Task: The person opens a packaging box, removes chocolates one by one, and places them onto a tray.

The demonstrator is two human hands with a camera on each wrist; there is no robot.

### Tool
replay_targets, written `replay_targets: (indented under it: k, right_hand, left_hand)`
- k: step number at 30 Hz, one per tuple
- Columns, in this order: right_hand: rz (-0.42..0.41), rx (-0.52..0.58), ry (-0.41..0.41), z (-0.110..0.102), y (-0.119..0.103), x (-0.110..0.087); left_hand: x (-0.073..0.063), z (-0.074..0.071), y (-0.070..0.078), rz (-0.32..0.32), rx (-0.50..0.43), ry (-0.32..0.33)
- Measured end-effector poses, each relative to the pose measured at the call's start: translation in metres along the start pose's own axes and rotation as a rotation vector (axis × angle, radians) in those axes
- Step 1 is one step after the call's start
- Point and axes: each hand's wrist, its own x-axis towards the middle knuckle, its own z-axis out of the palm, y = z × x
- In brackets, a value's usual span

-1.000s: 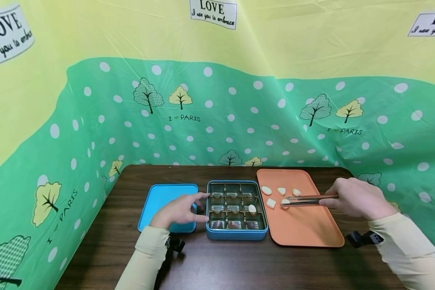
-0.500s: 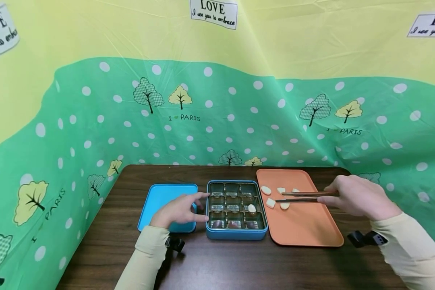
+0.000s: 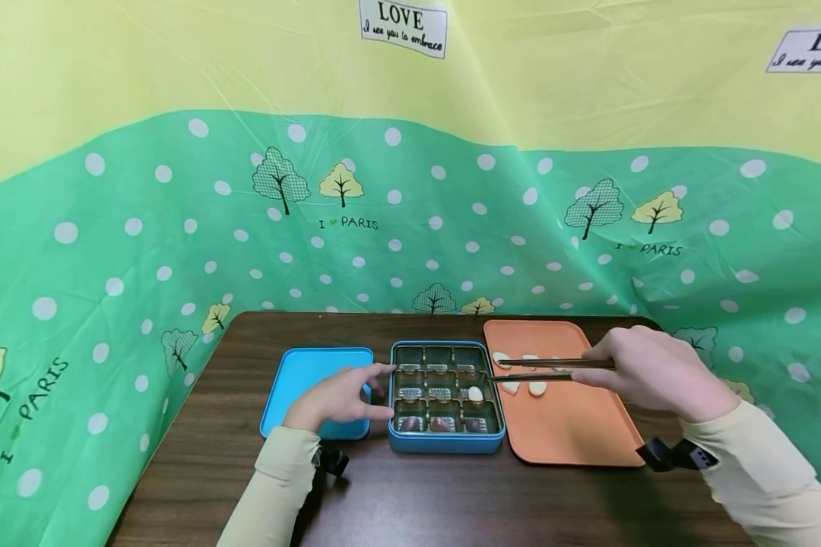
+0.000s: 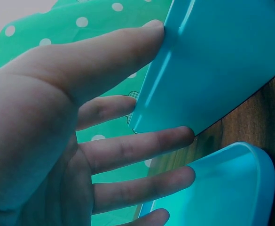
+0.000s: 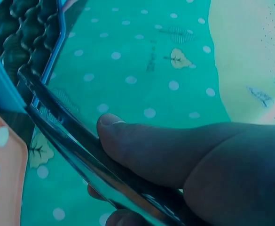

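My left hand [image 3: 335,395] touches the left side of a blue tin [image 3: 445,443] with thumb and fingertips. The left wrist view shows the fingers spread and nearly straight against the tin's wall [image 4: 212,66]. Inside the tin is a dark insert split into several compartments. A white piece [image 3: 475,393] lies in the middle row's right compartment, and dark pieces [image 3: 443,422] lie in the front row. My right hand [image 3: 646,372] grips metal tongs [image 3: 554,363], their tips apart, over the tin's right edge and the tray's left side. Nothing shows between the tips.
An orange tray [image 3: 575,433] stands right of the tin, carrying several white pieces [image 3: 537,389], some partly behind the tongs. To the left lies a blue lid [image 3: 315,365] on the dark wooden table [image 3: 410,501]. A patterned cloth [image 3: 410,251] hangs behind and beside the table.
The tongs have moved left from the white pieces on the tray to the tin's right edge, leaving the pieces behind. The left hand stays at the tin.
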Motion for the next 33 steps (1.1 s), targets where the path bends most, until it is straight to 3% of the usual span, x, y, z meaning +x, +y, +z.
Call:
replay_targets:
  k: [13, 25, 33]
  right_hand:
    - [-0.079, -0.042, 0.026, 0.008, -0.025, 0.016]
    - [-0.081, -0.023, -0.035, 0.017, -0.036, 0.026]
    - [-0.057, -0.071, -0.062, 0.018, -0.052, 0.035]
  left_hand:
    - [0.0, -0.002, 0.0, 0.009, 0.0, 0.007]
    - [0.0, -0.002, -0.001, 0.005, 0.014, 0.005]
    - [-0.001, -0.003, 0.001, -0.018, 0.01, 0.006]
